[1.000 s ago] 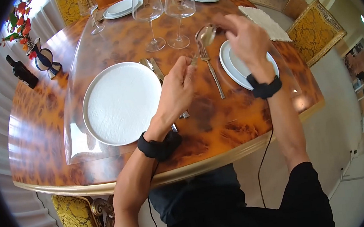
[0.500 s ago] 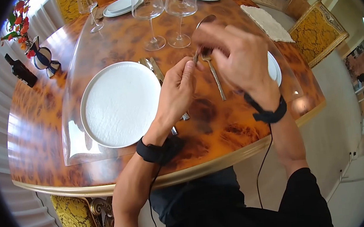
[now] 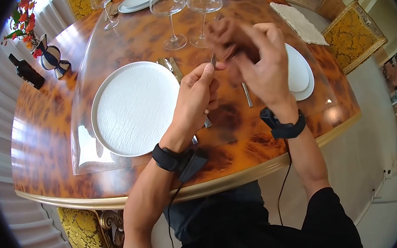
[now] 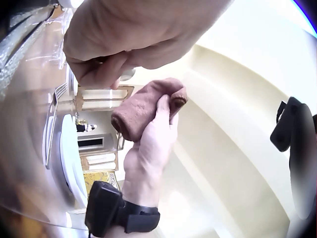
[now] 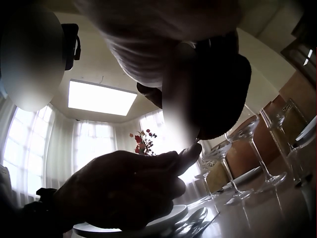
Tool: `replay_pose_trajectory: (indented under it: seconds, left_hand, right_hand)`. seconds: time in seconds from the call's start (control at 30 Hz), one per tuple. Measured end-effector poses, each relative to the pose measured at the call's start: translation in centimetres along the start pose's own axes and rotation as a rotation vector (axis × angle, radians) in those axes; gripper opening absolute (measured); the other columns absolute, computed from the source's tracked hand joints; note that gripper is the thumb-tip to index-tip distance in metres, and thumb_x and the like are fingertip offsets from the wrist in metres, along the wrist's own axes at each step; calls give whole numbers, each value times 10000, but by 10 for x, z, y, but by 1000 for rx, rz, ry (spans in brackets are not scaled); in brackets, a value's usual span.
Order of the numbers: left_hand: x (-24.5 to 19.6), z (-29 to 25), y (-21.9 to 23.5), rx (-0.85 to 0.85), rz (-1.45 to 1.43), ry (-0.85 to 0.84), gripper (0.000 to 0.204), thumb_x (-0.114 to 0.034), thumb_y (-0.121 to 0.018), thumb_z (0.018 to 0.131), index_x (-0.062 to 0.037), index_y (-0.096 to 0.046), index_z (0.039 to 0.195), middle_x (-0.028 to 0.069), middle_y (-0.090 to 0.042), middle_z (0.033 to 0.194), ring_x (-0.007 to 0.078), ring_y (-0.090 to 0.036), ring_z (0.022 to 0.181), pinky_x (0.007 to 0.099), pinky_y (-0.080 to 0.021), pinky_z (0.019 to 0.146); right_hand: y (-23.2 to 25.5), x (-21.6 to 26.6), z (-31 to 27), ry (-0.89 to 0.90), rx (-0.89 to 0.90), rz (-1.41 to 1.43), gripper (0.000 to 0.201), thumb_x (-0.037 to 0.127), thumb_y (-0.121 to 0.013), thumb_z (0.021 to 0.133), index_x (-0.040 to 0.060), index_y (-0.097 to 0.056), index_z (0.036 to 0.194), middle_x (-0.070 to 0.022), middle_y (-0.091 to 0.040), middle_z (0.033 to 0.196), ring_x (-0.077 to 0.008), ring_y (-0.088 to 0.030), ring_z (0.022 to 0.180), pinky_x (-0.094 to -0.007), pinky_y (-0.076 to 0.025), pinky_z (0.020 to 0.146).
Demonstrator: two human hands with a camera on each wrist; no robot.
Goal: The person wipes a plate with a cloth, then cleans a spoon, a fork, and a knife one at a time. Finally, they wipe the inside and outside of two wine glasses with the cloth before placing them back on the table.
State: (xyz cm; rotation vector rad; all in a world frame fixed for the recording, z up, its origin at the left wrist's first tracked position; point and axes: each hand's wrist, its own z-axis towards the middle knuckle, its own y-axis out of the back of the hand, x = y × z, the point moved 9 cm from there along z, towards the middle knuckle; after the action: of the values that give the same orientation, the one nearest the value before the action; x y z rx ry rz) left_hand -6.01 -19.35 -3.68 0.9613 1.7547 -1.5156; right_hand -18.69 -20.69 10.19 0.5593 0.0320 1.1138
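Observation:
My left hand [image 3: 196, 95] pinches a spoon's handle [image 3: 213, 59] between thumb and fingers, above the table between the plates. The spoon's bowl is hidden behind the other hand. A folded brown cloth [image 4: 148, 106] is gripped in my right hand [image 3: 270, 71], thumb pressed into it in the left wrist view. In the head view the cloth [image 3: 233, 37] is blurred and overlaps the upper end of the spoon. Dark against the light, the left hand [image 5: 129, 188] shows below the cloth in the right wrist view. Under the hands lies a fork [image 3: 247, 95], partly covered.
A large white plate [image 3: 137, 110] lies left of the hands, with knives [image 3: 174, 67] along its right edge. Stacked white plates [image 3: 304, 87] are at the right. Tall wine glasses [image 3: 174, 42] stand just beyond the hands. A vase [image 3: 54, 61] and a dark bottle [image 3: 26, 72] stand far left.
My right hand has come in leftward over the spoon with the cloth, covering the bowl that showed earlier. My left hand keeps its hold on the handle. The view has shifted slightly.

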Motion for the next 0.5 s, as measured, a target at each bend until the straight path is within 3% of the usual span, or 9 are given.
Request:
replay_pose_trajectory:
  seconds: [0.07,0.17,0.3,0.43,0.5]
  left_hand:
    - [2,1,0,-7,0,1,222,-236,-492,1072,-56,-621,1064,-89,-372,666,21,-262,520,212,-211,450]
    - [-2,-4,-5,-3,97,-34,153,-215,-531,1056,-98,-628,1073,-103,-366,673,14,-264,526,206,-208,450]
    - [-2,-4,-10,37,261,-112,152,-208,-545,1047,-91,-641,1042,-108,-370,671,7,-268,527,207,-214,448]
    - [-11,-7,-12,0,406,-217,166,-198,-544,1043,-66,-643,1029,-103,-396,668,3,-291,526,213,-224,449]
    - [-22,-10,-14,-39,498,-297,173,-189,-543,1041,-49,-644,1025,-95,-422,673,4,-316,547,214,-241,467]
  right_hand:
    - [-13,15,-5,60,72,8,476,89,-808,670,133,-713,1134,-68,-526,893,-257,-550,856,-388,-483,747]
    - [-23,9,-6,39,117,-55,479,86,-801,667,148,-714,1133,-54,-522,877,-258,-559,824,-401,-486,695]
    - [-9,-20,29,43,8,-276,360,144,-767,744,139,-719,1101,-66,-564,862,-285,-599,822,-419,-497,667]
    - [3,-46,42,-17,-1,-162,306,165,-742,816,76,-719,1108,-116,-607,961,-297,-629,864,-383,-509,772]
    - [-1,-11,28,51,57,-188,353,161,-780,752,56,-723,1084,-100,-606,1043,-305,-562,1032,-403,-469,886]
